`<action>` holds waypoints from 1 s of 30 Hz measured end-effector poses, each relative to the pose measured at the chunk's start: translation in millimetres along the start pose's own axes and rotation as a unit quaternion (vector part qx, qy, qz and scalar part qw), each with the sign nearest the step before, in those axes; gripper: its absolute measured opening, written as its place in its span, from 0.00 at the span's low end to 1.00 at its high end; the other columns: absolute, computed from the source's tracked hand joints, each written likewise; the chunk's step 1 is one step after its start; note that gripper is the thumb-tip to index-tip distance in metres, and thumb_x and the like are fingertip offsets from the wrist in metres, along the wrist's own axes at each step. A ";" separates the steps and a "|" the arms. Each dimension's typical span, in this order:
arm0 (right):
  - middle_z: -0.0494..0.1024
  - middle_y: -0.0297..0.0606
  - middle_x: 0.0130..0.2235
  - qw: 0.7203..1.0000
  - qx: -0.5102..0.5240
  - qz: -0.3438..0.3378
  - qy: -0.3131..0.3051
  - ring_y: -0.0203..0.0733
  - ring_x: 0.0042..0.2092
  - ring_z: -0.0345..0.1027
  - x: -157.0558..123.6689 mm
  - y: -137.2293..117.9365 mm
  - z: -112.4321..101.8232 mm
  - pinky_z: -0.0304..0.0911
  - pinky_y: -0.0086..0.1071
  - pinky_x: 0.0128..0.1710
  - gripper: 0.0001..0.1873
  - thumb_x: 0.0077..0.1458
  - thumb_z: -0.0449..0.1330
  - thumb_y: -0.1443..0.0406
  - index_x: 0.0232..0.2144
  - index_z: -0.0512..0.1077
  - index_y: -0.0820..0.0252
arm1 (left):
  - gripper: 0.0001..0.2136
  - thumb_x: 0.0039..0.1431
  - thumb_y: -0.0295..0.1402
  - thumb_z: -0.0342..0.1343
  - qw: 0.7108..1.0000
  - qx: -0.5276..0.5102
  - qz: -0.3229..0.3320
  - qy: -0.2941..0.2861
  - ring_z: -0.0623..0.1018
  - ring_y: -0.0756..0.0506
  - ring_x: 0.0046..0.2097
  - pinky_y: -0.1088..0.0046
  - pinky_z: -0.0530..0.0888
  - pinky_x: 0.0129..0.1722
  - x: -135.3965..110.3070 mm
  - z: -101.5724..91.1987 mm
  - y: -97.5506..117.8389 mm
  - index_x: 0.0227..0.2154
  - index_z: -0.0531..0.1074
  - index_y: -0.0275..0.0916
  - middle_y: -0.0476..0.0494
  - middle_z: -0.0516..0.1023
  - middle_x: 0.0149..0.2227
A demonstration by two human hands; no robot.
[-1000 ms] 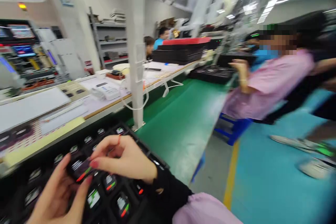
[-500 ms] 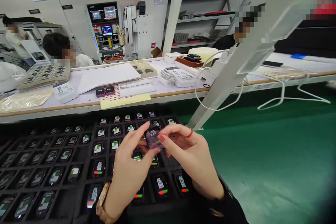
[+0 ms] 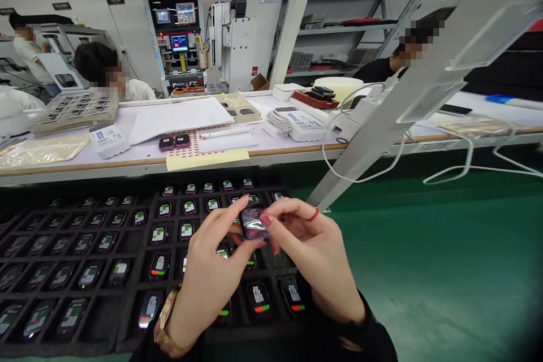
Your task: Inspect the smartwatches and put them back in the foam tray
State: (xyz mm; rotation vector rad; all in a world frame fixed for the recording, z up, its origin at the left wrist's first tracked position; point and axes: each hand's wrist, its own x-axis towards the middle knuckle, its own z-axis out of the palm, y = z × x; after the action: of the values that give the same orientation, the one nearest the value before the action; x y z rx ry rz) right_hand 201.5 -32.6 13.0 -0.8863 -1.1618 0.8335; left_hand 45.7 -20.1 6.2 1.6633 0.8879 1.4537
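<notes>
Both my hands hold one small dark watch body point(image 3: 253, 223) above a black compartment tray point(image 3: 127, 249). My left hand point(image 3: 212, 277), with a gold wristwatch, pinches its left side between thumb and fingers. My right hand point(image 3: 314, 257), with a red ring, pinches its right edge with painted fingertips. The piece is tilted and its glossy face reflects light. The tray under my hands holds several watch bodies with green, white and red stickers, each in its own pocket.
Behind the tray runs a white workbench point(image 3: 271, 150) with a yellow sheet point(image 3: 207, 159), two dark watch bodies point(image 3: 174, 141), white paper, boxes and cables. A slanted white post point(image 3: 382, 119) rises on the right. Seated people work at the back. Green floor point(image 3: 424, 271) lies to the right.
The camera has swung left from the aisle and a passing person toward the bench and tray. My hands kept hold of the watch body, which has tilted so its face shows glare.
</notes>
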 end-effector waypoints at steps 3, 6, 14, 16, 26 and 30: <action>0.79 0.33 0.29 1.000 0.002 0.005 -0.002 0.27 0.21 0.67 -0.4 2.0 0.4 0.68 0.16 0.20 0.06 0.59 0.72 0.66 0.31 0.79 0.59 | 0.33 0.52 0.17 0.69 1.000 -0.005 -0.010 -0.004 0.82 0.56 0.34 0.87 0.80 0.41 -0.2 -0.3 0.3 0.55 0.80 0.61 0.58 0.82 0.39; 0.78 0.34 0.29 1.000 0.005 0.011 -0.006 0.28 0.21 0.67 -0.1 3.3 0.2 0.68 0.17 0.20 0.07 0.60 0.72 0.64 0.31 0.79 0.59 | 0.33 0.52 0.17 0.69 1.000 -0.007 -0.020 -0.005 0.82 0.56 0.34 0.87 0.80 0.41 -1.1 -0.4 0.8 0.55 0.80 0.61 0.57 0.82 0.39; 0.76 0.33 0.27 1.000 0.013 0.015 -0.013 0.29 0.21 0.66 1.2 0.1 -0.8 0.67 0.18 0.19 0.09 0.59 0.72 0.63 0.30 0.78 0.59 | 0.34 0.52 0.16 0.69 1.000 0.002 -0.027 -0.011 0.82 0.56 0.35 0.86 0.78 0.42 -1.5 -0.2 -1.3 0.55 0.79 0.64 0.58 0.80 0.38; 0.75 0.32 0.26 1.000 0.013 0.022 -0.014 0.29 0.21 0.66 1.2 0.5 -1.2 0.67 0.18 0.19 0.09 0.59 0.72 0.63 0.30 0.78 0.59 | 0.34 0.52 0.17 0.69 0.999 0.014 -0.032 -0.012 0.82 0.56 0.35 0.86 0.77 0.42 -1.1 -0.3 -1.2 0.55 0.79 0.64 0.58 0.80 0.38; 0.75 0.35 0.27 0.999 -0.010 0.044 -0.008 0.33 0.24 0.66 0.8 6.4 -2.5 0.67 0.23 0.21 0.11 0.59 0.72 0.59 0.31 0.77 0.60 | 0.30 0.52 0.19 0.70 0.998 0.059 -0.028 -0.011 0.82 0.54 0.35 0.83 0.79 0.43 -2.0 -3.2 -0.5 0.55 0.81 0.58 0.56 0.81 0.36; 0.77 0.37 0.29 0.999 -0.017 0.034 0.001 0.33 0.25 0.66 2.6 6.8 0.2 0.66 0.24 0.21 0.12 0.57 0.72 0.59 0.30 0.77 0.60 | 0.30 0.55 0.22 0.69 0.997 0.071 -0.016 -0.028 0.83 0.53 0.36 0.82 0.79 0.44 -1.1 -4.2 -2.0 0.56 0.79 0.60 0.57 0.81 0.37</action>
State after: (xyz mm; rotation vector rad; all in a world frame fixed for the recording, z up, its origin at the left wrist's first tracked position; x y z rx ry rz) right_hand 201.3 -27.4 7.9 -0.9601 -1.1521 0.8701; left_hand 41.3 -19.8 4.3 1.7764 1.0014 1.3422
